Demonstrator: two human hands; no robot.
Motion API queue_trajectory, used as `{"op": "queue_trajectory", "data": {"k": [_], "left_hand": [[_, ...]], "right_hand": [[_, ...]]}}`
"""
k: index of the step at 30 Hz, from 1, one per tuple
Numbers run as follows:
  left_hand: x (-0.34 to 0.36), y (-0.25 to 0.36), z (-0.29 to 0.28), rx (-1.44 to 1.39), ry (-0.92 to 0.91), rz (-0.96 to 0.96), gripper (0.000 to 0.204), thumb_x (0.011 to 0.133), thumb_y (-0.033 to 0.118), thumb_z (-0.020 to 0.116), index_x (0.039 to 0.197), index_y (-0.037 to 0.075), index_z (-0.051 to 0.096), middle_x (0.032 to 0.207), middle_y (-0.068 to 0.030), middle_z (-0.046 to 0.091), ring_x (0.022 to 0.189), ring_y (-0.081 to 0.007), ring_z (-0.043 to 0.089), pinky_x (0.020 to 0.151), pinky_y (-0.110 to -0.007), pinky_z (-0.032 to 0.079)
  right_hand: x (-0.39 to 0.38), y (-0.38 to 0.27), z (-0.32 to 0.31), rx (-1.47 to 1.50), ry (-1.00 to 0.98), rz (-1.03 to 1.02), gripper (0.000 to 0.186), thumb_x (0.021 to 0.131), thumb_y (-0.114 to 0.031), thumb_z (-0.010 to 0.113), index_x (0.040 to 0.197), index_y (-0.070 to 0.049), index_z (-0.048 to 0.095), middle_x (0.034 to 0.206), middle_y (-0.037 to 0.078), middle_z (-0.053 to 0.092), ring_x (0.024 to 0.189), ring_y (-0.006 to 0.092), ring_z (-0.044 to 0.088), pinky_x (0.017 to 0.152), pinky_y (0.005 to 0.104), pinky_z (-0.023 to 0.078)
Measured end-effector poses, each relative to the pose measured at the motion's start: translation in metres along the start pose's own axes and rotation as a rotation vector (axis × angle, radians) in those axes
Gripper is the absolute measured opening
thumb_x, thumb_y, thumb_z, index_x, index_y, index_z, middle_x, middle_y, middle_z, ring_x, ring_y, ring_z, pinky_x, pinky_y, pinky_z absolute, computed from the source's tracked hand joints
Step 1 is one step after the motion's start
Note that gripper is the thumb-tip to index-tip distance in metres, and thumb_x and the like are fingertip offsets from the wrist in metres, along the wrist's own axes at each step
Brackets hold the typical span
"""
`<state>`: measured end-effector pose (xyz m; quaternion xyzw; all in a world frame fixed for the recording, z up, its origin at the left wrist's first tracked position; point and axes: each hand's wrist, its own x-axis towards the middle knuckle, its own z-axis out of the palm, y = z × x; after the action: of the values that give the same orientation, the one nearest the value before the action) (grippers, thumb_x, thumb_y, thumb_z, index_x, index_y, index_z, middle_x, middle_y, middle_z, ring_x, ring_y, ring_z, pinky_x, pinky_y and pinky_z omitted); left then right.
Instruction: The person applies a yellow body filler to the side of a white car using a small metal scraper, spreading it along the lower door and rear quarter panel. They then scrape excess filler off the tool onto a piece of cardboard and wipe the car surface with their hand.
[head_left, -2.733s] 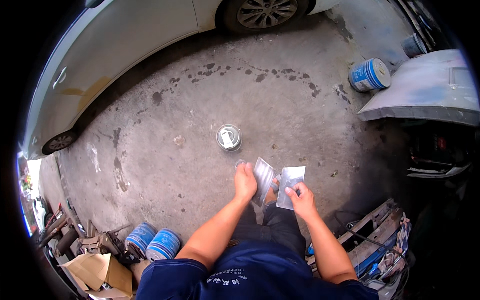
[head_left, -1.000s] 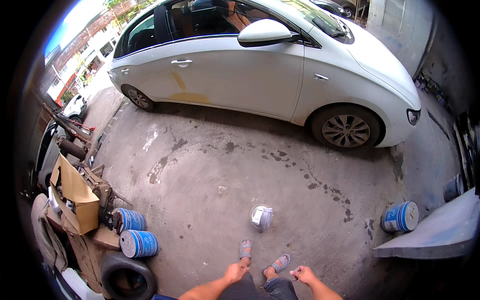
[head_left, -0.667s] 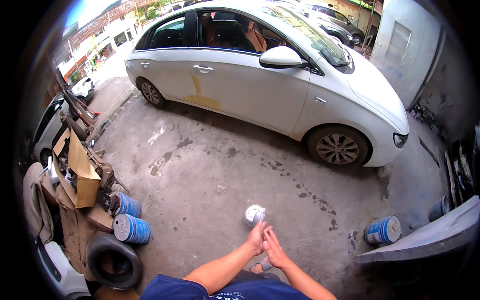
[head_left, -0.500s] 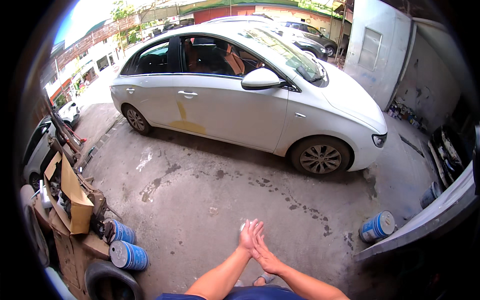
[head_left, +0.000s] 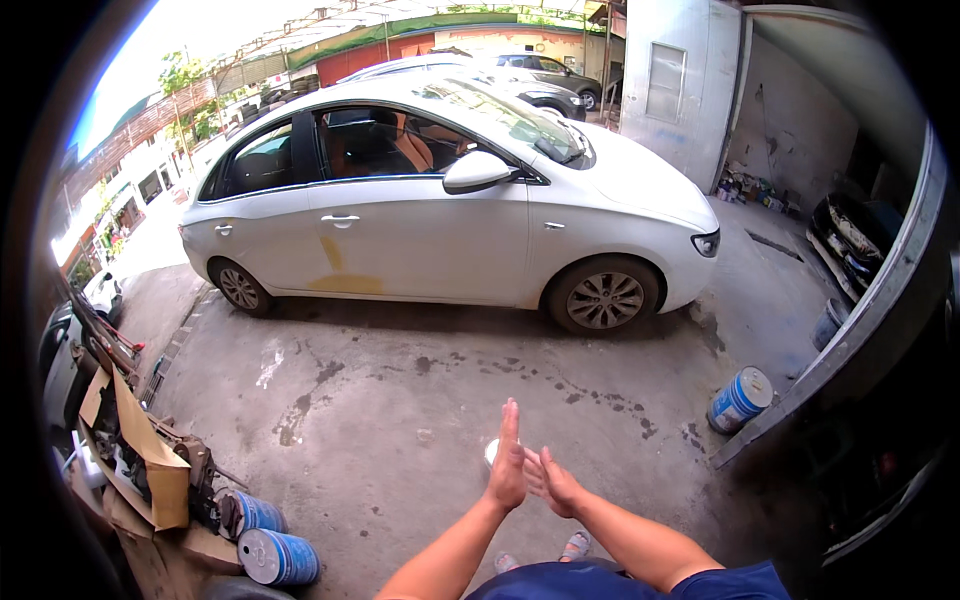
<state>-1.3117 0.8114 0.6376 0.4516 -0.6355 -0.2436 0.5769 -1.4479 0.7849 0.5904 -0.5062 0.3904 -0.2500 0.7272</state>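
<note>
In front of my body, my left hand (head_left: 508, 468) is raised edge-on, its fingers stretched straight up. My right hand (head_left: 556, 486) faces it with extended fingers, their tips close to or touching the left palm. A small white round thing (head_left: 491, 452) shows beside my left hand, partly hidden by it; whether it lies on the floor or touches the hand I cannot tell. Beyond the hands stands a white car (head_left: 430, 235), side-on, with yellowish filler patches (head_left: 345, 284) low on its front door. That door's window is down.
Blue paint buckets stand at the right (head_left: 740, 400) and lower left (head_left: 278, 556). An open cardboard box (head_left: 150, 450) with scrap sits at the left. A metal frame edge (head_left: 850, 350) runs along the right. Other cars (head_left: 550, 80) are parked behind.
My hands have moved from crossed and pressed together to facing each other, slightly parted, left fingers pointing up. The view has shifted right, so the car sits further left.
</note>
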Motion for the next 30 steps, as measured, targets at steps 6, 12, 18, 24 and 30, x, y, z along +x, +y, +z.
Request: {"op": "queue_trajectory", "data": {"k": [6, 12, 18, 24, 30], "left_hand": [[-0.019, -0.066, 0.001, -0.552, -0.179, -0.75, 0.074, 0.098, 0.055, 0.01, 0.147, 0.001, 0.015, 0.151, -0.0194, 0.022, 0.141, -0.0321, 0.021, 0.114, -0.044, 0.02], [0.004, 0.063, 0.076, -1.423, -0.231, -0.753, 0.088, 0.092, 0.067, 0.011, 0.148, 0.001, 0.001, 0.155, -0.0205, 0.006, 0.144, -0.0311, 0.006, 0.117, -0.04, 0.008], [-0.006, 0.096, 0.128, -0.042, -0.179, 0.276, 0.071, 0.097, 0.054, 0.022, 0.147, 0.002, 0.021, 0.153, -0.0217, 0.015, 0.144, -0.032, 0.012, 0.115, -0.045, 0.006], [-0.099, -0.025, 0.178, 0.584, -0.818, -0.208, 0.068, 0.089, 0.042, 0.053, 0.141, 0.003, 0.034, 0.144, -0.0228, 0.034, 0.131, -0.0358, 0.037, 0.107, -0.044, 0.032], [-0.221, -0.061, 0.152, 0.575, -1.152, -0.659, 0.035, 0.083, 0.034, 0.059, 0.095, 0.002, 0.068, 0.096, -0.0209, 0.067, 0.097, -0.0381, 0.062, 0.084, -0.045, 0.049]], "right_hand": [[-0.072, -0.123, 0.023, -0.18, -0.195, -0.582, 0.073, 0.096, -0.058, 0.029, 0.144, -0.003, 0.031, 0.153, 0.014, 0.02, 0.142, 0.0293, 0.017, 0.114, 0.0463, 0.015], [-0.077, -0.007, -0.076, -1.044, 0.322, -0.729, 0.067, 0.095, -0.049, 0.037, 0.143, -0.003, 0.032, 0.15, 0.021, 0.025, 0.14, 0.0373, 0.021, 0.112, 0.0515, 0.015], [-0.123, 0.021, -0.121, 0.379, 0.379, 0.16, 0.077, 0.095, -0.062, 0.023, 0.149, -0.007, 0.016, 0.151, 0.02, 0.024, 0.142, 0.0294, 0.02, 0.114, 0.0433, 0.018], [-0.193, -0.055, -0.195, 0.446, 0.258, -0.41, 0.039, 0.097, -0.038, 0.047, 0.116, -0.004, 0.054, 0.111, 0.01, 0.061, 0.108, 0.0197, 0.055, 0.094, 0.0376, 0.043], [-0.313, 0.069, -0.357, 0.062, 0.965, -0.277, 0.033, 0.097, -0.035, 0.052, 0.073, -0.012, 0.046, 0.06, -0.002, 0.047, 0.052, 0.0099, 0.049, 0.05, 0.0255, 0.043]]}}
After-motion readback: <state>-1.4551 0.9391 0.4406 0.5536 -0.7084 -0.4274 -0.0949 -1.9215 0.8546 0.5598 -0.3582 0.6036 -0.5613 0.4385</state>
